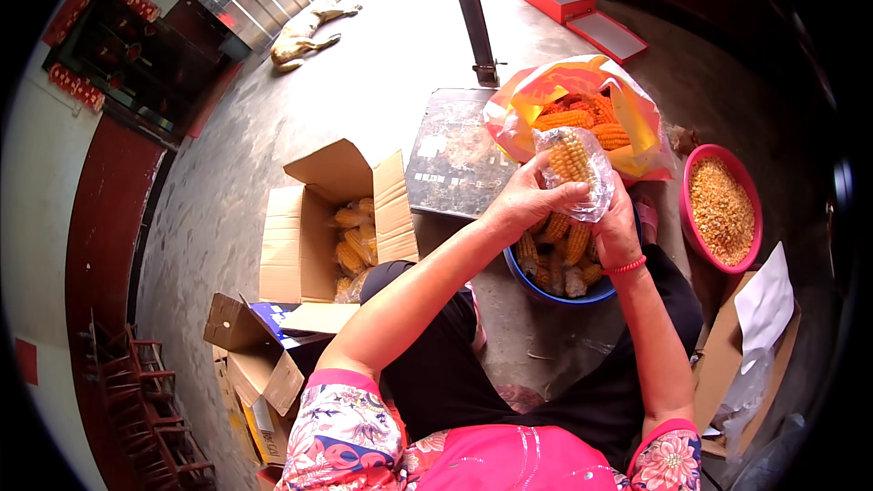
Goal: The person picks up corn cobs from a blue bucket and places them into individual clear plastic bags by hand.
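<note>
A pale yellow corn cob [570, 160] sits inside a clear plastic bag [596, 184], held up between both hands. My left hand [532, 193] grips its left side, thumb across the front. My right hand [618, 229] closes around its lower right side; its fingers are partly hidden behind the plastic. Directly below is a blue basin [546, 296] with several corn cobs [576, 245] in it. Just beyond my hands stands an open plastic sack [641, 132] of deep orange cobs [568, 120]. To the left, an open cardboard box [282, 245] contains several cobs [353, 250], some apparently wrapped.
A platform scale [455, 150] with an upright post [468, 14] stands ahead. At right are a pink basin [696, 227] of loose kernels [723, 209] and flattened cardboard [773, 382]. More boxes [259, 373] lie near my left leg. A dog [309, 32] lies at the far left.
</note>
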`<control>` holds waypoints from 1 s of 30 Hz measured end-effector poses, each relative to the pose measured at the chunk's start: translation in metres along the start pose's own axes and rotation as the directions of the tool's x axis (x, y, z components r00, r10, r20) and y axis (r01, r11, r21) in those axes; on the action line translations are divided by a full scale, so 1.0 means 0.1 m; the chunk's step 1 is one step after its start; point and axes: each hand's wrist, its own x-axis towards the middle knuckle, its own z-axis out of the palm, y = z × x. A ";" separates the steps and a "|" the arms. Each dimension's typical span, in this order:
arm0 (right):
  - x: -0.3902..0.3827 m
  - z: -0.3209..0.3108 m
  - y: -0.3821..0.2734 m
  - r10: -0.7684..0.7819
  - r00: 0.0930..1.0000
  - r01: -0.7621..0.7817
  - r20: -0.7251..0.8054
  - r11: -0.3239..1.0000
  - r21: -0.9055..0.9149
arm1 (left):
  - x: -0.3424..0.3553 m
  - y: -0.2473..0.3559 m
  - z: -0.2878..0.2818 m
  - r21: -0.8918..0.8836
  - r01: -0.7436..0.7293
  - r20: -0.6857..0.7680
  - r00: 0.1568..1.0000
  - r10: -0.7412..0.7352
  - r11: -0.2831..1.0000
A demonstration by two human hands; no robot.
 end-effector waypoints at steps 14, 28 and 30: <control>0.13 -0.03 0.12 -0.128 0.988 0.097 -0.086 0.950 -0.297 | -0.09 -0.06 -0.07 -0.089 0.088 -0.029 0.995 -0.090 0.992; 0.16 -0.13 -0.18 -0.441 0.887 0.173 -0.139 0.594 -0.786 | 0.01 -0.04 0.03 0.258 0.061 -0.110 0.993 -0.033 0.964; 0.12 -0.09 -0.23 -0.424 0.896 0.150 -0.133 0.571 -0.807 | 0.02 -0.04 0.05 0.167 0.052 -0.152 0.988 -0.027 0.985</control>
